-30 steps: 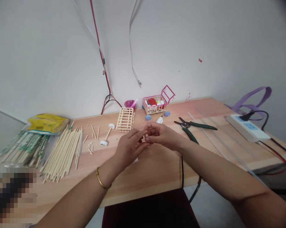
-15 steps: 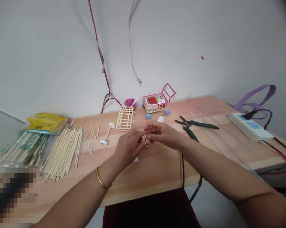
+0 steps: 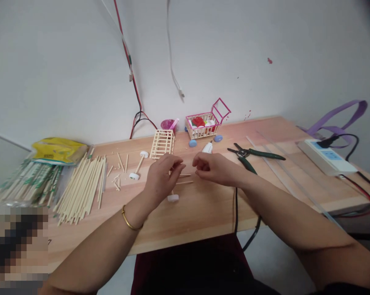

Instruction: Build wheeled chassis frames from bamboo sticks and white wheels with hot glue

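My left hand (image 3: 163, 176) is curled above the table, thumb near the fingertips; whatever it pinches is too small to make out. Thin sticks (image 3: 185, 182) and a white wheel (image 3: 173, 198) on a rod show beside and below it. To its right, my right hand (image 3: 211, 167) has its fingers bent inward, and what they hold, if anything, is hidden. A gap separates the hands. Behind my left hand stands a small stick frame (image 3: 162, 143). The white tip of a glue gun (image 3: 207, 148) shows behind my right hand. Left of my hands lies a rod with two white wheels (image 3: 138, 166).
Wooden sticks (image 3: 83, 184), short cut pieces (image 3: 116, 182) and a yellow packet (image 3: 59, 150) lie left. A pink-trimmed cart (image 3: 203, 125) stands at the back. Green-handled pliers (image 3: 265, 154), clear strips (image 3: 291, 178) and a power strip (image 3: 326, 157) are right.
My hands have moved apart from where their fingertips met. The white wheel and thin sticks near my left hand are more exposed. The view has tilted slightly downward.
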A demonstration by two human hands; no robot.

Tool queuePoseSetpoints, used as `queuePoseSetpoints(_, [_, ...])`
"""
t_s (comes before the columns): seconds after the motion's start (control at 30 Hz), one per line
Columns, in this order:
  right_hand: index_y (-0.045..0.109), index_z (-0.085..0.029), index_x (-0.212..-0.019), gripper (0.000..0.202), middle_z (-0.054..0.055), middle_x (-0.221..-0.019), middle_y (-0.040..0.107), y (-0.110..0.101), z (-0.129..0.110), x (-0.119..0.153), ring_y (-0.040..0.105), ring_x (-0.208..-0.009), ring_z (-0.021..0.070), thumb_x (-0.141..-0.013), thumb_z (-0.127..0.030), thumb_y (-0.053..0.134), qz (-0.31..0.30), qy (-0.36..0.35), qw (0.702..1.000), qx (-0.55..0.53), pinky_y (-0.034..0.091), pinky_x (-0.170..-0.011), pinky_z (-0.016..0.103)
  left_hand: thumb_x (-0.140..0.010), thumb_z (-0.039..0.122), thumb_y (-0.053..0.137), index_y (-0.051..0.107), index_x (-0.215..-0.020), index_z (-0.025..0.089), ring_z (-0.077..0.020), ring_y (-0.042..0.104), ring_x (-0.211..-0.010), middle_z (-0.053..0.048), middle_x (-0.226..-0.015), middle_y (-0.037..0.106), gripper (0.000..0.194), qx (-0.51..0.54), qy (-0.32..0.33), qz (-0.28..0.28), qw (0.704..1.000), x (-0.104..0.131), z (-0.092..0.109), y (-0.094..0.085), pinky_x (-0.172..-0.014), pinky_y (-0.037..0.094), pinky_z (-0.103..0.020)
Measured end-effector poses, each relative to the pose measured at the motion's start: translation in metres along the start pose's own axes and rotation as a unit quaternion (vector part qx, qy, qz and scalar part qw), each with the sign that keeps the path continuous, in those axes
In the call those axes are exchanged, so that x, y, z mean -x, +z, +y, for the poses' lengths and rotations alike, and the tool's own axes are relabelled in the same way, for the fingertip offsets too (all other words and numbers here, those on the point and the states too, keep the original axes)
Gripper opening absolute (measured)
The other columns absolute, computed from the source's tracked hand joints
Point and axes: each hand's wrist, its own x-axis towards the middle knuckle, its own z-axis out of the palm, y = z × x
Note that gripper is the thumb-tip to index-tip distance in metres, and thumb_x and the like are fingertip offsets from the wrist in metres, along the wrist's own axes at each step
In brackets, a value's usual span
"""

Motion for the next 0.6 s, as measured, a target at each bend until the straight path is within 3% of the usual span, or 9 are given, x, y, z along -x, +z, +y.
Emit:
queuePoseSetpoints(0.13, [0.059, -0.016, -0.096, 0.023, 0.002, -0.076, 0.065, 0.0028, 0.0003, 0.0017, 0.056, -0.069, 0.0139, -0.076, -0.009, 0.052, -0.022, 0.002, 0.987, 0.162, 0.037, -0.062, 0.024, -0.088, 0.016, 0.054, 0.061, -0.09, 0.016, -0.0141, 0.058, -0.075, -0.004, -0.082, 0.065, 0.007, -0.024, -0.004, -0.007, 1.0, -0.0011, -0.0003, -0.0016, -0.068, 0.047, -0.027])
queuePoseSetpoints(0.33, [0.061, -0.015, -0.096, 0.021, 0.006, -0.084, 0.067, 0.0045, 0.002, 0.0004, 0.058, -0.073, 0.016, -0.077, -0.012, 0.052, -0.041, 0.011, 0.977, 0.208, 0.036, -0.061, 0.024, -0.088, 0.017, 0.052, 0.061, -0.09, 0.016, -0.015, 0.058, -0.075, -0.005, -0.082, 0.065, 0.01, -0.053, -0.035, -0.025, 0.998, -0.0019, -0.0021, -0.0034, -0.069, 0.047, -0.029])
queuePoseSetpoints(0.53, [0.062, -0.016, -0.096, 0.022, 0.006, -0.085, 0.068, 0.0042, 0.0018, -0.0004, 0.058, -0.074, 0.0166, -0.077, -0.012, 0.052, -0.036, 0.015, 0.975, 0.219, 0.035, -0.061, 0.025, -0.082, 0.026, 0.063, 0.061, -0.075, 0.015, -0.0209, 0.058, -0.084, -0.008, -0.087, 0.064, 0.013, -0.123, 0.028, -0.207, 0.97, 0.0003, 0.0029, 0.0022, -0.074, 0.047, -0.035])
queuePoseSetpoints(0.6, [0.062, -0.017, -0.094, 0.021, 0.005, -0.084, 0.068, 0.0044, 0.0018, -0.0006, 0.058, -0.073, 0.0161, -0.076, -0.012, 0.052, -0.027, 0.005, 0.975, 0.22, 0.035, -0.061, 0.024, -0.08, 0.03, 0.065, 0.063, -0.075, 0.015, -0.0236, 0.058, -0.087, -0.009, -0.09, 0.065, 0.016, -0.153, 0.04, -0.237, 0.959, 0.0015, 0.0058, 0.0041, -0.077, 0.047, -0.039])
